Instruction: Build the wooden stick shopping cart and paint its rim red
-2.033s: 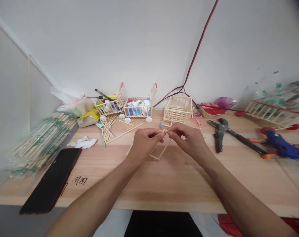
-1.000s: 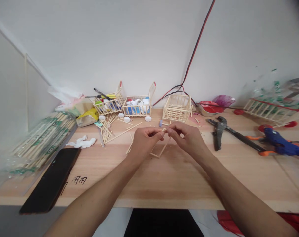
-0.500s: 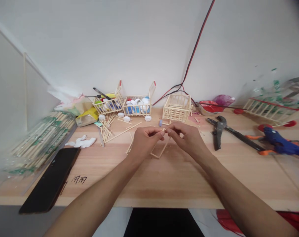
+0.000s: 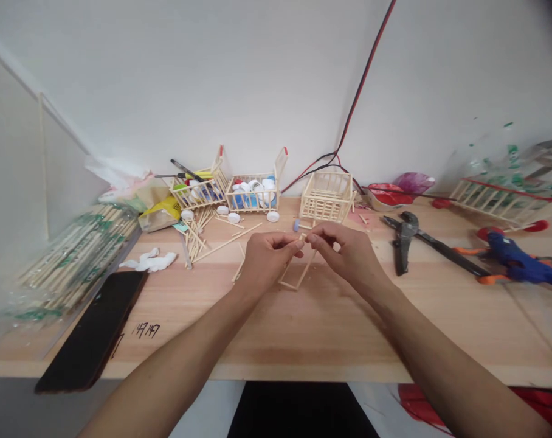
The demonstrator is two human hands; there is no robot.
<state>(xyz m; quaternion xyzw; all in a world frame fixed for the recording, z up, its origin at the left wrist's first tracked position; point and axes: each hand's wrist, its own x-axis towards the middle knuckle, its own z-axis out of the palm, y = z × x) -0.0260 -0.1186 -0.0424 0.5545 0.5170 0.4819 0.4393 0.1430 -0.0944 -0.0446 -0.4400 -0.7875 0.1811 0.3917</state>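
Note:
Over the middle of the wooden table, a small rectangular frame of thin wooden sticks [image 4: 290, 287] hangs between my hands. My left hand [image 4: 272, 250] pinches its upper end between thumb and forefinger. Close beside it, my right hand [image 4: 337, 244] grips the same end from the other side, its thumb and fingertips nearly touching the left ones. The frame's lower end points down toward me; its upper corners are partly hidden by the fingers. Just beyond my hands stands a stick basket [image 4: 326, 198], with a blue wheel [image 4: 296, 225] at its near left corner.
Two small stick carts with white wheels, one cart [image 4: 252, 194] filled with bottle caps, stand by the wall. Loose sticks [image 4: 196, 238] and bagged sticks [image 4: 79, 261] lie left, near a black board [image 4: 96, 328]. Pliers [image 4: 401, 240], a blue glue gun [image 4: 522, 258] and a bottle-filled cart [image 4: 499, 204] are right.
Both hands stay pinched at the frame's upper end, with only slight finger movement. The frame's lower end has shifted a little to the right. The whole view has moved slightly.

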